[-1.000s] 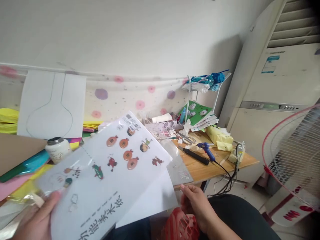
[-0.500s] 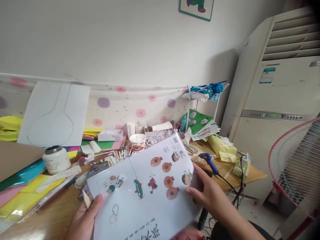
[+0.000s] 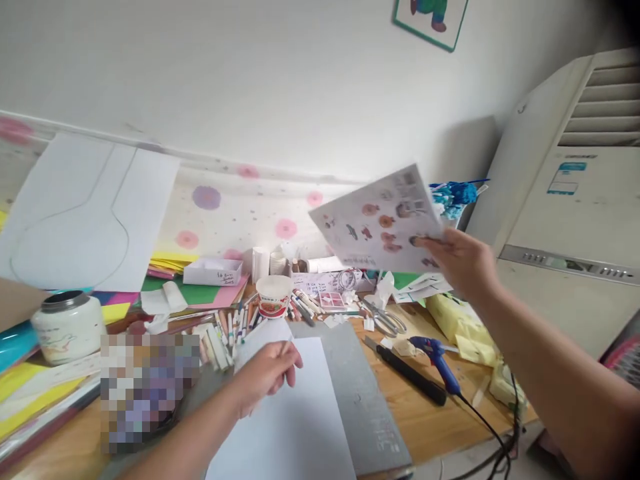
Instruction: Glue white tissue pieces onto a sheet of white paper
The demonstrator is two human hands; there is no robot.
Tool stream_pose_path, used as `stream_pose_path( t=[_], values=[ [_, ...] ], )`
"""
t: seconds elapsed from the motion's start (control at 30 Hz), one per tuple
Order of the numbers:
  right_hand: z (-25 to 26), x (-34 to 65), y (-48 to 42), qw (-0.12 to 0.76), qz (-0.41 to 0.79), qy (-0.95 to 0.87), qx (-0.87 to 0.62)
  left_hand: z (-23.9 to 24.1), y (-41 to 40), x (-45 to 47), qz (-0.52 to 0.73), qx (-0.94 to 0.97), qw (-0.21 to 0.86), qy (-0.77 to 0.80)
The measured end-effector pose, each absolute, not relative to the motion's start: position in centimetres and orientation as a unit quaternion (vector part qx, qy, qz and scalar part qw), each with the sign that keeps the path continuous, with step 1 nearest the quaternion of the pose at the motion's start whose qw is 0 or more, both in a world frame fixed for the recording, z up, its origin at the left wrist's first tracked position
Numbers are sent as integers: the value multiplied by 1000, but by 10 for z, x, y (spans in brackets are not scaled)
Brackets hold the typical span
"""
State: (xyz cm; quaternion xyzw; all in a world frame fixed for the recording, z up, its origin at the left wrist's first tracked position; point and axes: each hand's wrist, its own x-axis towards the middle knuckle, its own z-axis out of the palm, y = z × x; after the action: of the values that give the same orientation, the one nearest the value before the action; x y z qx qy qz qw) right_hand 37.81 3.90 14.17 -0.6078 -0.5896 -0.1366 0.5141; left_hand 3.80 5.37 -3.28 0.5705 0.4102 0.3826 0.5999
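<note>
My right hand point(image 3: 463, 257) grips the lower right corner of a white printed packet point(image 3: 377, 233) and holds it up in the air, tilted, toward the back wall. Small coloured pictures cover the packet's face. Below, my left hand point(image 3: 273, 373) hovers over or rests on white paper point(image 3: 300, 427), its fingers curled together. Whatever may be in those fingers is too small to make out. The paper lies on a grey cutting mat point(image 3: 370, 400). Behind my left hand lies another white paper piece point(image 3: 260, 337).
Markers surround a paper tub point(image 3: 273, 297). On the right lie scissors point(image 3: 385, 320), a black utility knife point(image 3: 410, 373) and a blue glue gun point(image 3: 440, 367) with its cord. A white jar point(image 3: 70, 330) and a large outlined sheet point(image 3: 90, 213) are at left. A pixelated patch hides one spot.
The packet, held in both hands before, has been lifted up and away to the right by my right hand. My left hand has let go of it and moved over the white paper.
</note>
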Motion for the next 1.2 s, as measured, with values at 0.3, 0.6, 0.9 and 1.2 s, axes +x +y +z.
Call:
stream_pose_path(
  t=[0.3, 0.6, 0.9, 1.2],
  values=[
    [202, 328, 246, 315, -290, -643, -635, -79, 74, 46, 302, 537, 688, 383],
    [253, 299, 347, 206, -312, -659, -653, -96, 78, 47, 325, 465, 724, 393],
    [170, 261, 385, 166, -271, -636, -703, -94, 83, 48, 317, 447, 729, 411],
    [120, 218, 293, 103, -115, -782, -604, -87, 82, 45, 368, 452, 711, 394]
  ],
)
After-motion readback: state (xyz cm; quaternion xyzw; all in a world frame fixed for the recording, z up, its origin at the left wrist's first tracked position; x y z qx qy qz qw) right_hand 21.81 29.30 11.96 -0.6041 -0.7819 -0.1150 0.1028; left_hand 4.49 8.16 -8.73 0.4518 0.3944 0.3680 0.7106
